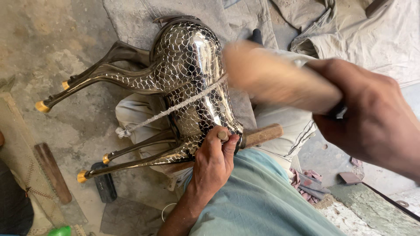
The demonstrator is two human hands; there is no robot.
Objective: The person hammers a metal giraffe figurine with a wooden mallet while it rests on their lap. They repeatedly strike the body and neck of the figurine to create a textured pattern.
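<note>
The metal animal figure [188, 83] lies on its side across my lap, just above my left hand [213, 159], its dark polished body covered in a fine scale-like pattern. Four legs stretch away to the left of my hands, each ending in a brass-coloured hoof; I count four hooves. A rough white cord [170, 110] runs across the body and ends in a knot to the left.

My left hand is closed around a wooden-handled chisel [256, 136], thumb and fingers pinching it where its tip meets the figure's underside. My right hand [372, 120] is clamped on a wooden mallet [275, 78], raised above and to the right of the chisel, blurred with motion.

Under the figure, grey cloth [245, 26] covers my knees and spreads on beyond the hands. Left of my left hand, on the concrete floor [52, 48], lie one flat wooden stick [52, 172] and one small dark block [104, 188]. Below the right hand sits a crumpled reddish rag [308, 183].
</note>
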